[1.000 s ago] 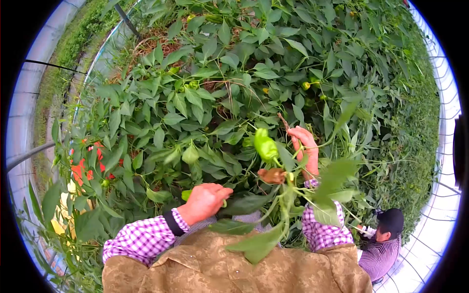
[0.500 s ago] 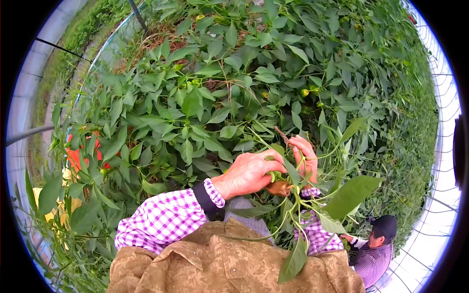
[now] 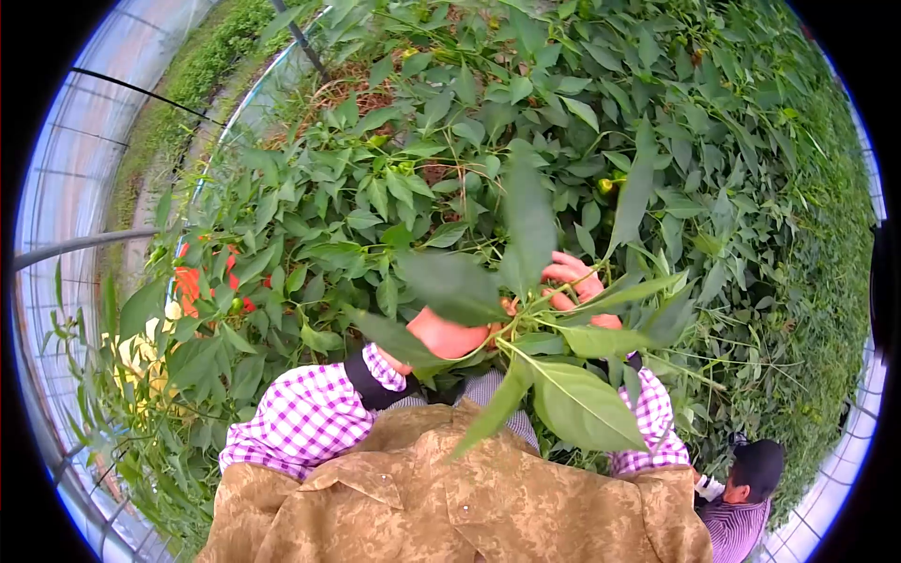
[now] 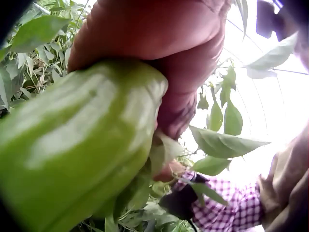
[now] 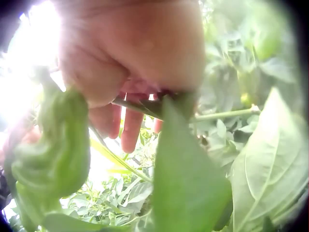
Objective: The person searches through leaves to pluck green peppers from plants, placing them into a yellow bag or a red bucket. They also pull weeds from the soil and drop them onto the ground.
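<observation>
In the head view my left hand (image 3: 449, 335) is partly hidden behind leaves at the middle of a cut-looking leafy branch (image 3: 514, 328). The left wrist view shows that hand (image 4: 149, 34) curled over the stem end of a large pale-green pepper (image 4: 82, 140). My right hand (image 3: 577, 284), to the right and slightly higher, holds the branch; its stem (image 5: 224, 115) runs under the palm in the right wrist view, where the hand (image 5: 140, 48) has some fingers hanging down. A wrinkled green pepper (image 5: 53, 150) hangs left of it.
Dense pepper plants (image 3: 375, 188) surround both hands. Red material (image 3: 188, 281) and yellow material (image 3: 141, 361) lie at the left among leaves. A person in a dark cap (image 3: 756, 467) is at lower right. A grey pole (image 3: 89, 241) crosses at far left.
My left hand moved right to the branch and pepper, then slightly back left and down. The branch has turned, its leaves now spreading over both hands. My right hand kept hold.
</observation>
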`<state>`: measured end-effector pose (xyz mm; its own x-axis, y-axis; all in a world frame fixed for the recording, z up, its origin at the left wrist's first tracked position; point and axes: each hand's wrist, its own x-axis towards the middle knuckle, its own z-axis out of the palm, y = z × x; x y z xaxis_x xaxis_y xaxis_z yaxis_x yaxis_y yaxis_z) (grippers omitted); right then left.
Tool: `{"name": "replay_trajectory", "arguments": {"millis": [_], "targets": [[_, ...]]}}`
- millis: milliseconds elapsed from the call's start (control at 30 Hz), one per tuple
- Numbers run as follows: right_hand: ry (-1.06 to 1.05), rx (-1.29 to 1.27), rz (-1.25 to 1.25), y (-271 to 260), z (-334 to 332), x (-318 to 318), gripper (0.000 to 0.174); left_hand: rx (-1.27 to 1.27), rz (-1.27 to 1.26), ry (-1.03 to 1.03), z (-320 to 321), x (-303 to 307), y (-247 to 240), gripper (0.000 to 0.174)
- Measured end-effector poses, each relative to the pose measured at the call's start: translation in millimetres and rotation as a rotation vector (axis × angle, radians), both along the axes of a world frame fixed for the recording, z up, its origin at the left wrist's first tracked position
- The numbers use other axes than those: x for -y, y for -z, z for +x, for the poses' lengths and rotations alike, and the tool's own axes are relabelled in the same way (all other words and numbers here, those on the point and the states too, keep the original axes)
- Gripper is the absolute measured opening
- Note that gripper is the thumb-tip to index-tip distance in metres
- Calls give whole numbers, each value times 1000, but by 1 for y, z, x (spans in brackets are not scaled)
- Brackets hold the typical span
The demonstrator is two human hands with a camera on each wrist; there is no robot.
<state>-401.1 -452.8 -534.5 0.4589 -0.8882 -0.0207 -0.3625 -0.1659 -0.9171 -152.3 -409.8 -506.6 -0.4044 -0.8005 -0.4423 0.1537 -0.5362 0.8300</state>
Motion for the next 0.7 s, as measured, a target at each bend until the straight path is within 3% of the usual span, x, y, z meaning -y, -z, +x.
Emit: {"name": "replay_trajectory", "arguments": {"millis": [33,67,133,167,200,267,333,400,433,467,533,567,700], "targets": [[38,114,-55,43,-6,-10,26,408,-358,307,6,27,-57,10],[63,99,180,25,-7,-3,30,348,-101,566,21,35,-55,11],[66,319,272,54,-17,3,38,226,211,580,43,36,-51,10],[142,498,409,37,-4,8,20,271,270,578,54,39,-59,9],[255,767,392,63,7,6,21,239,348,503,69,46,-73,11],[115,779,251,79,0,22,22,157,306,348,108,48,-77,17],[306,373,142,78,1,20,44,37,321,128,145,46,-93,23],[436,188,163,77,-12,20,33,0,214,-50,190,49,-120,22],[485,590,332,90,-14,16,35,-49,164,-141,211,48,-135,22],[717,656,458,80,-8,15,29,-45,94,-232,234,46,-149,21],[701,493,500,84,-3,22,29,-87,0,-442,279,38,-180,20],[662,372,497,117,-47,37,30,-145,-62,-579,231,38,-120,19],[558,33,636,126,-63,60,30,-70,-313,-992,281,14,-136,19]]}}
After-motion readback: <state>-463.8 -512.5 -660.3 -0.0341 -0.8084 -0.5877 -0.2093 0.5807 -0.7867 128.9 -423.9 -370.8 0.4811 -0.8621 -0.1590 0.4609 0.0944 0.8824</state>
